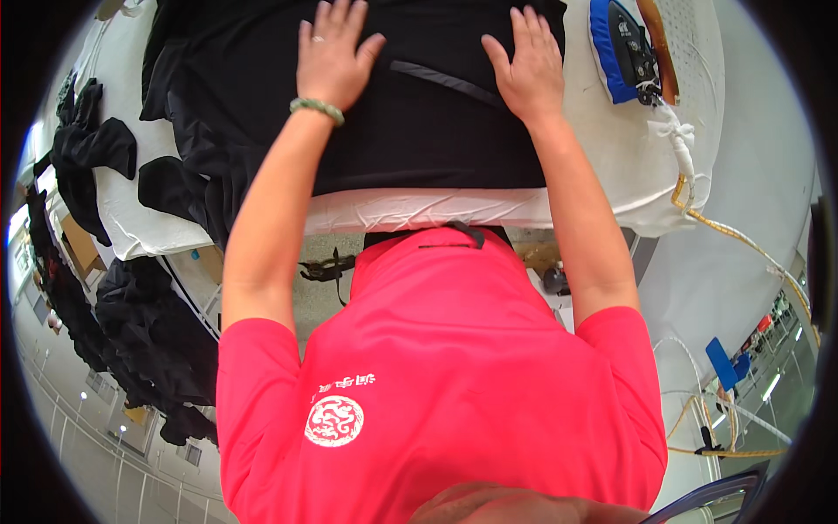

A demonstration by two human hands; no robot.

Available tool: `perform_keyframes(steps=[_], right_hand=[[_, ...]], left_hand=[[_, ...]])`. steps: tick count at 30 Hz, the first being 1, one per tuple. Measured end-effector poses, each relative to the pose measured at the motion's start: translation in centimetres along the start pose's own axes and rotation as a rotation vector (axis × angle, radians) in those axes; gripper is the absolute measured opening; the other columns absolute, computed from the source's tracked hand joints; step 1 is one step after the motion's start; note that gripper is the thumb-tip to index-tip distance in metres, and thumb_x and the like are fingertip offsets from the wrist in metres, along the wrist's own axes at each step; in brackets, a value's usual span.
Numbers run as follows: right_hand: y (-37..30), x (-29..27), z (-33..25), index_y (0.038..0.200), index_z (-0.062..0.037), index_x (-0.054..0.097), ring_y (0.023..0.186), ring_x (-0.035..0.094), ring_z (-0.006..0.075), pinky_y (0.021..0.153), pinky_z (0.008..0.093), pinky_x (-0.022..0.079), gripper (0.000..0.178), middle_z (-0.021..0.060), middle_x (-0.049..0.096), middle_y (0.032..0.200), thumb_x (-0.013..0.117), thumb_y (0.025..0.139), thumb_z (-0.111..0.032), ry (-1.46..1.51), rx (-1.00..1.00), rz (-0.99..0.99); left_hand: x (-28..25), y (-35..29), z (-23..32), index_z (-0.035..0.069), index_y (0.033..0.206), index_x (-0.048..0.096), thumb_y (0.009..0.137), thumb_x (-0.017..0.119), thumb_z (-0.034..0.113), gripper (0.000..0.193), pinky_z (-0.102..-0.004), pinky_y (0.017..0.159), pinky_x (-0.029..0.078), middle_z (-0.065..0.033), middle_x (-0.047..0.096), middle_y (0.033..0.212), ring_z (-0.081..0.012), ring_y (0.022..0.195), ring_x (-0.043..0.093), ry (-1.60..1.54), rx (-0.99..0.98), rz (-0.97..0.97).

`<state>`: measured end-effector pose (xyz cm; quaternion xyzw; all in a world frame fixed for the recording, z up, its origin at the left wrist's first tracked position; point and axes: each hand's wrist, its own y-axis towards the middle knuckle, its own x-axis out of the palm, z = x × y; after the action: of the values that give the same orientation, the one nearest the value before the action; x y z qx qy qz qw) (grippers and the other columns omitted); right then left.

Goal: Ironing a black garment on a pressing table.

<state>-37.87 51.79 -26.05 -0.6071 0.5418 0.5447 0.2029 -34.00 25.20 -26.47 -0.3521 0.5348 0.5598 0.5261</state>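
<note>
Lying palm-down on black cloth (pixel 401 144), the left hand (pixel 336 68) and right hand (pixel 531 77) that I watch from a distance are both open, fingers extended toward the far side of the white-covered table (pixel 621 170). The cloth spreads across the table's middle and reaches its near edge. Between the hands, a dark gray strip (pixel 445 82) lies at a slant on the cloth. I make out a green bracelet (pixel 317 107) circling the left wrist, a blue-and-black iron (pixel 621 48) at the table's right side and loose black fabric (pixel 109 147) at its left.
</note>
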Motion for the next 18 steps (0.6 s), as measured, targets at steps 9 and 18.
perform_keyframes(steps=[9, 18], right_hand=[[-0.6, -1.5, 2.1, 0.132, -0.0062, 0.061, 0.128, 0.056, 0.0351, 0.108, 0.0442, 0.042, 0.042, 0.0162, 0.06, 0.138, 0.068, 0.096, -0.028, 0.075, -0.032, 0.066], [-6.7, -5.5, 1.3, 0.106, -0.0067, 0.068, 0.075, 0.071, 0.0291, 0.067, 0.0385, 0.054, 0.028, 0.0116, 0.073, 0.084, 0.069, 0.098, -0.033, 0.046, 0.694, -0.204]], left_hand=[[-0.2, 2.0, 2.1, 0.014, 0.142, 0.058, 0.094, 0.063, 0.017, 0.048, -0.0497, 0.118, 0.032, -0.0106, 0.052, 0.151, -0.032, 0.143, 0.045, -0.096, 0.151, 0.042], [1.6, -2.4, 12.6, 0.025, 0.147, 0.054, 0.098, 0.06, 0.038, 0.051, -0.0511, 0.123, 0.023, -0.009, 0.044, 0.157, -0.0291, 0.149, 0.035, -0.243, 0.283, -0.111]])
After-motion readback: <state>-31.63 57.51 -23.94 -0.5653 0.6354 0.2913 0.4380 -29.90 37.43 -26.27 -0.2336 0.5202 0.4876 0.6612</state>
